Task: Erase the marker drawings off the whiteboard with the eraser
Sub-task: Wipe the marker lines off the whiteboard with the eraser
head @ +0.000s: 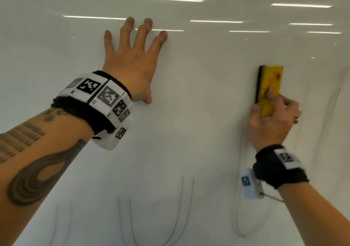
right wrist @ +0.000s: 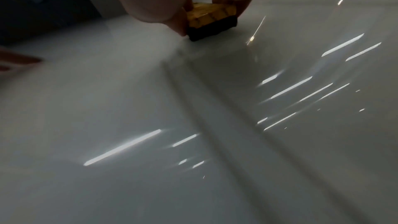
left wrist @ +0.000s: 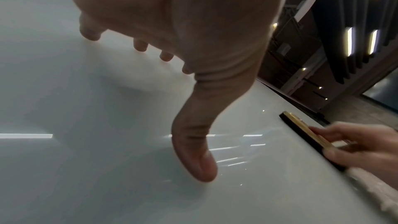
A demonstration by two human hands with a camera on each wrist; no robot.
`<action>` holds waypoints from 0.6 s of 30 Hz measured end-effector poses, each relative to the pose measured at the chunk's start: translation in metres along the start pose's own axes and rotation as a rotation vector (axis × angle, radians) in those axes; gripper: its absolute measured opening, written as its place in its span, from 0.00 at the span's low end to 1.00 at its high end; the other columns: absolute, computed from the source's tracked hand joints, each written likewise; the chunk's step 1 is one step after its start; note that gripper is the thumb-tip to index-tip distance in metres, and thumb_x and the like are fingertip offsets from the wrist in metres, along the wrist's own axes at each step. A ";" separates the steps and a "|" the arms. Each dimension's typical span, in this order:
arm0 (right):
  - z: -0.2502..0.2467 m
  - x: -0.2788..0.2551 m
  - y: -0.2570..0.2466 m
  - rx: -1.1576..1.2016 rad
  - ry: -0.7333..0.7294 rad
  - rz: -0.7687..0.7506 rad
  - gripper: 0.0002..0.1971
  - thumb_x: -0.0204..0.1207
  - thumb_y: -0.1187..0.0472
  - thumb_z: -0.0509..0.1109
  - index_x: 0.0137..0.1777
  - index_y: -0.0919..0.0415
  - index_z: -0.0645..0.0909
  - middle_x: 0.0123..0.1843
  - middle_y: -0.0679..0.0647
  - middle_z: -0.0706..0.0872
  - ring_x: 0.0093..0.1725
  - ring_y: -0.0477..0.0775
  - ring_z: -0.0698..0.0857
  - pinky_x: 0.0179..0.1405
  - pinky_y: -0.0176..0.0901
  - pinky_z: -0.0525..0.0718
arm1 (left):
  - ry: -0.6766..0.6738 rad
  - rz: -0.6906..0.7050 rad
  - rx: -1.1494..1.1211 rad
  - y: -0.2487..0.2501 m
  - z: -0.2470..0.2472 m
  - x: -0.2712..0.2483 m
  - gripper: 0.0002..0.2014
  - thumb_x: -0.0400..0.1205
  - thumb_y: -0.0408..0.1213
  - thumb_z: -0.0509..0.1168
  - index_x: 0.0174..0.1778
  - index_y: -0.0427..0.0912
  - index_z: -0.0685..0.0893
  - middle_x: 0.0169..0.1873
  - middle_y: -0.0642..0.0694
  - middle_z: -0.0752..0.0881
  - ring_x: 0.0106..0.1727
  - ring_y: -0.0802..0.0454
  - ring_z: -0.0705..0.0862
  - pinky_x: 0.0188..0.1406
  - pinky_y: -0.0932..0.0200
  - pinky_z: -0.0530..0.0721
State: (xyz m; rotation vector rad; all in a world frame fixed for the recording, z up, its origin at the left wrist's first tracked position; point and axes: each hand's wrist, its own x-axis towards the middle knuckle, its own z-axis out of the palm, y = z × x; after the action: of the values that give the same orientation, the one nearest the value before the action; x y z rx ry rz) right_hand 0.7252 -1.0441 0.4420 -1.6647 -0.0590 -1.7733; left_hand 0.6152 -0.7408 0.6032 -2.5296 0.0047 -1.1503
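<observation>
- My left hand (head: 130,63) lies flat against the whiteboard (head: 198,86), fingers straight and spread, thumb tip touching the surface
- My right hand (head: 272,120) grips the lower half of the yellow eraser (head: 270,82), fingers curled round it, wrist below
- The eraser stands upright, black felt pressed to the board
- Faint marker lines (head: 181,217) curve lower down the board
</observation>
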 end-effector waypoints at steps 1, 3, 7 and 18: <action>-0.003 -0.027 -0.005 0.018 -0.050 -0.101 0.22 0.72 0.63 0.75 0.68 0.61 0.85 0.59 0.72 0.79 0.54 0.71 0.78 0.56 0.53 0.74 | 0.000 0.000 0.001 0.001 -0.001 -0.001 0.77 0.52 0.55 0.89 0.87 0.57 0.38 0.86 0.49 0.37 0.86 0.35 0.35 0.80 0.20 0.48; -0.016 -0.077 -0.004 0.051 -0.213 -0.351 0.22 0.72 0.66 0.76 0.68 0.59 0.84 0.61 0.71 0.80 0.50 0.69 0.78 0.52 0.59 0.77 | 0.005 -0.002 0.002 0.001 -0.002 -0.001 0.77 0.51 0.55 0.89 0.86 0.57 0.39 0.86 0.49 0.38 0.87 0.35 0.37 0.80 0.20 0.49; -0.030 -0.056 0.044 -0.012 -0.221 -0.378 0.22 0.72 0.64 0.73 0.68 0.55 0.82 0.62 0.71 0.81 0.50 0.73 0.80 0.53 0.60 0.76 | 0.008 -0.029 0.024 0.002 -0.003 0.000 0.77 0.50 0.54 0.90 0.86 0.57 0.41 0.86 0.50 0.40 0.87 0.36 0.39 0.80 0.20 0.51; -0.050 -0.120 0.066 -0.054 -0.417 -0.482 0.27 0.67 0.68 0.76 0.66 0.51 0.79 0.65 0.69 0.81 0.48 0.69 0.75 0.44 0.48 0.65 | 0.155 -0.146 0.125 0.066 -0.024 0.008 0.53 0.57 0.41 0.81 0.78 0.45 0.60 0.80 0.38 0.59 0.85 0.30 0.51 0.77 0.18 0.52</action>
State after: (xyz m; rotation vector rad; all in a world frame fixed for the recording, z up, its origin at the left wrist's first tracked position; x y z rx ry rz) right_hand 0.7081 -1.0648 0.2988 -2.1687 -0.6529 -1.7285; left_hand 0.6126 -0.8113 0.6015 -2.3583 -0.2085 -1.3563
